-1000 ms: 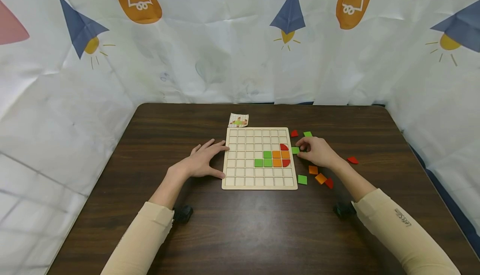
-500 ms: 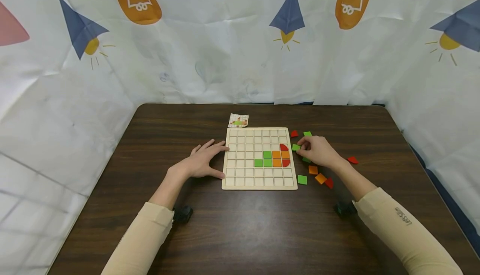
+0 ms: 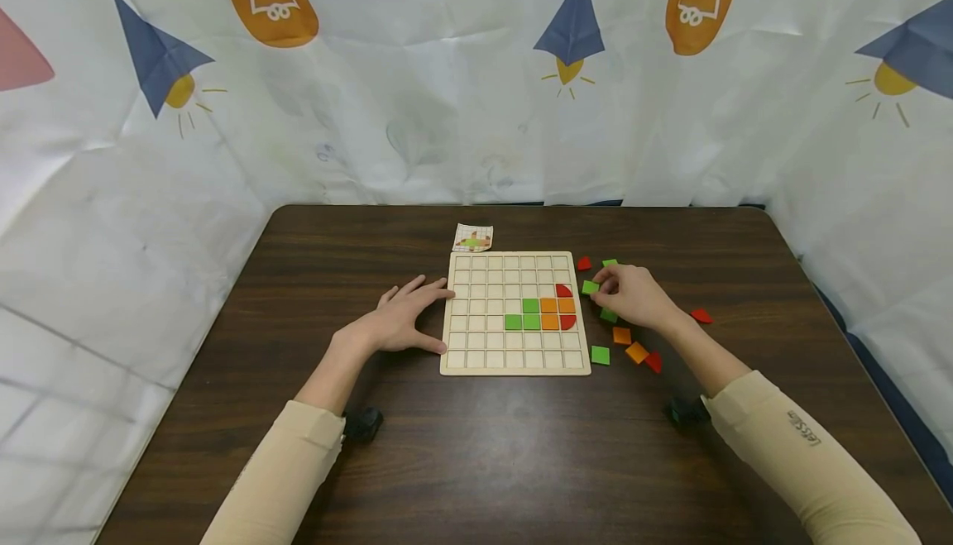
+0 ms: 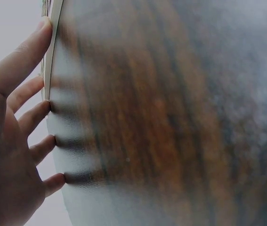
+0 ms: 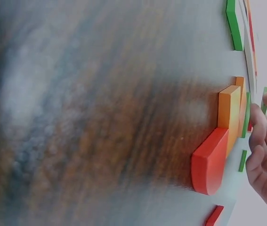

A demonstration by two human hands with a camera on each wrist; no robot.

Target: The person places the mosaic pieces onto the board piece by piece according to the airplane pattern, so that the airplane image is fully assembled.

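Note:
A pale wooden grid board (image 3: 476, 355) lies mid-table, with green, orange and red tiles set in its right half. Along its left edge rests my left hand (image 3: 398, 320), fingers spread; in the left wrist view the thumb (image 4: 27, 52) and a fingertip touch the board's rim. Just off the right edge, my right hand (image 3: 633, 295) pinches a green square tile (image 3: 590, 288) between thumb and fingers. The right wrist view shows this green tile (image 5: 264, 100) held up off the table. Beneath that hand lies another green tile (image 3: 608, 315), partly covered.
Loose tiles lie right of the board: a green square (image 3: 600, 356), orange squares (image 3: 636, 352), and red rounded pieces (image 3: 653, 362), (image 3: 701, 316), (image 3: 584, 263). A small pattern card (image 3: 472, 238) sits behind the board's top left corner. A printed cloth (image 3: 462, 140) hangs behind the table.
My right hand has lifted slightly away from the board's edge with the green tile, uncovering part of another green tile below. The left hand stays in place.

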